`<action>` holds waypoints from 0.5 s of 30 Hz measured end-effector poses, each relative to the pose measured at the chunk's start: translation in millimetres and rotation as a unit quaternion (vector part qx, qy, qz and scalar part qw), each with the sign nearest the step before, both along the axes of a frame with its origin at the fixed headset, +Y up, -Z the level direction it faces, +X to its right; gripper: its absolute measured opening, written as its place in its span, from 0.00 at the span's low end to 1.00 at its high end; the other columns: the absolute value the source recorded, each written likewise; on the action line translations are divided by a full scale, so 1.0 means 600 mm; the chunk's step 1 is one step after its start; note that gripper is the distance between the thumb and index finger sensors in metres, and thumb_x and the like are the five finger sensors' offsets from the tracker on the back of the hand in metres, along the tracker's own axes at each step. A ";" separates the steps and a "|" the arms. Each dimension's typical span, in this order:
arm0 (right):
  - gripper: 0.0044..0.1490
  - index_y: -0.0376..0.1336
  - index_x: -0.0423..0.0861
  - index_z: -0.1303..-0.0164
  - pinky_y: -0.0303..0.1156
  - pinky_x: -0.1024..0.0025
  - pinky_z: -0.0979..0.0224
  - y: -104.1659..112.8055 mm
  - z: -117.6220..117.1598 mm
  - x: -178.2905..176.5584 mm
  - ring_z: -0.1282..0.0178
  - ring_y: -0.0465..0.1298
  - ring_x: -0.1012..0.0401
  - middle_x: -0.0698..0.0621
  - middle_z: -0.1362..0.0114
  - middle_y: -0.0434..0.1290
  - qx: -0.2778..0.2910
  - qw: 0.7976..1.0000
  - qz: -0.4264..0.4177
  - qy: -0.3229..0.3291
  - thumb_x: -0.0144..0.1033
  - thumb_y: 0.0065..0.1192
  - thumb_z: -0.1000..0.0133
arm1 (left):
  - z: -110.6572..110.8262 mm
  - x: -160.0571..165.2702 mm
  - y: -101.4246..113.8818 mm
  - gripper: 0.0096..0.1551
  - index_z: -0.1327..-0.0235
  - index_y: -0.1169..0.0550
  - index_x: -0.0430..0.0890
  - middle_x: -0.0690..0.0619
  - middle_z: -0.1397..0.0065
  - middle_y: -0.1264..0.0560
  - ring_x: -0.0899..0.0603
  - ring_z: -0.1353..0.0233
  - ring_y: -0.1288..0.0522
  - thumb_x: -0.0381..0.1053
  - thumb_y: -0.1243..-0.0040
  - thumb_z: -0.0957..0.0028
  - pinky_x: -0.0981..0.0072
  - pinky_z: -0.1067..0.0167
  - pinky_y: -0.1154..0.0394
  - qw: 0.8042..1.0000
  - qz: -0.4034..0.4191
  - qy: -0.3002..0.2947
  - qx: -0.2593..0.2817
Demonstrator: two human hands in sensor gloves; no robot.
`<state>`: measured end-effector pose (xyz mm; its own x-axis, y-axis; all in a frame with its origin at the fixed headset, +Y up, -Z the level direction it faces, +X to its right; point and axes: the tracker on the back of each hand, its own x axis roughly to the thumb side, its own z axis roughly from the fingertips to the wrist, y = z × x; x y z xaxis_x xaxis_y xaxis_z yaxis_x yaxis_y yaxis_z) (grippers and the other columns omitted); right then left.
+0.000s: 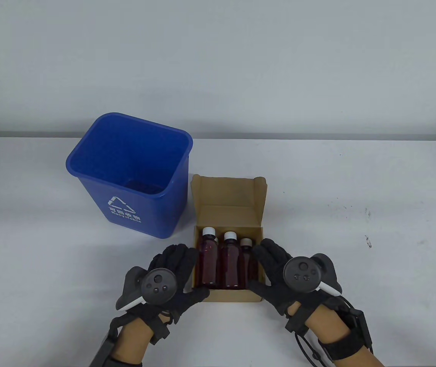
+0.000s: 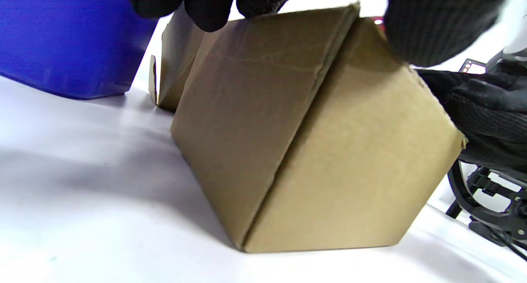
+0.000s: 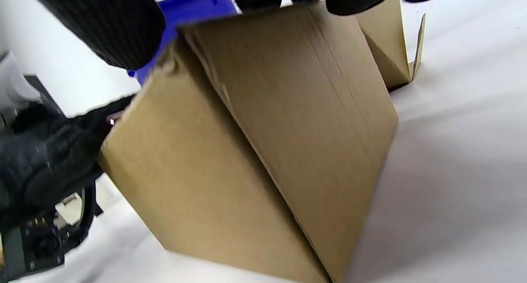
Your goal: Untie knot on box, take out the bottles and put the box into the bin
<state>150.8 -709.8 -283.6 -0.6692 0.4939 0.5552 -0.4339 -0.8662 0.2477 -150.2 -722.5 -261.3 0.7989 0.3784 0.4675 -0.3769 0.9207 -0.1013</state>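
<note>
Box (image 1: 227,214) stands open between the hands, no cord visible on it. Three bottles (image 1: 225,263) remain inside. Left hand (image 1: 172,279) and right hand (image 1: 279,275) clasp its near corners. Bin (image 1: 130,172), beyond left hand, awaits the box.
</note>
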 end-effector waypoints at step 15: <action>0.53 0.43 0.33 0.22 0.48 0.28 0.30 -0.007 0.007 -0.007 0.21 0.44 0.31 0.35 0.19 0.33 -0.003 1.000 0.022 -0.004 0.56 0.51 0.44 | 0.007 0.008 0.008 0.59 0.17 0.46 0.41 0.37 0.16 0.46 0.21 0.18 0.53 0.74 0.45 0.52 0.18 0.29 0.57 1.000 -0.005 0.003 0.021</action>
